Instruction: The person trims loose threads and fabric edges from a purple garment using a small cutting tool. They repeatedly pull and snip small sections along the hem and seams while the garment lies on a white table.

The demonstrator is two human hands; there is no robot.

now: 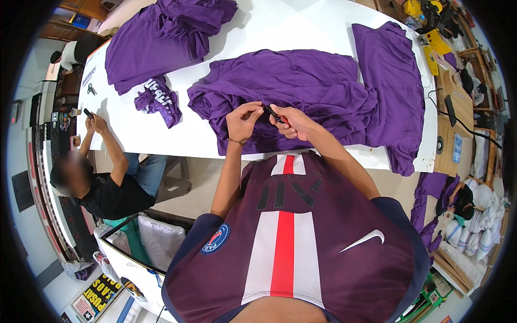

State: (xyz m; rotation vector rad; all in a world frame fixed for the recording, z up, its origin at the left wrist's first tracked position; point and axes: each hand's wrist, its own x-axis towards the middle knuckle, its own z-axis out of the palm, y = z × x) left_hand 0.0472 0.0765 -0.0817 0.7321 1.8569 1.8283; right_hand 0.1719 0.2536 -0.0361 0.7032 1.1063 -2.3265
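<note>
Head view: right hand (295, 125) grasps a black-and-red tool (282, 119); left hand (243, 119) pinched beside its tip, any held item indiscernible. Purple fabric (291, 75) lies beneath, reaching the counter's (126, 126) near edge. Advisable: steady wrists, left fingertips clear.

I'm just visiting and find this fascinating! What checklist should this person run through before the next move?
1. Tool secure: ok. The right hand grips a black-and-red tool.
2. Left fingers clear of the tool: cannot tell. The left hand is very close; contact is unclear.
3. Middle purple cloth flat: not ok. It lies in bunched folds.
4. Right-hand purple cloth fully on the white table: not ok. Its lower end hangs over the near edge.
5. Seated person's hands out of the way: ok. They're off at the left.
</note>
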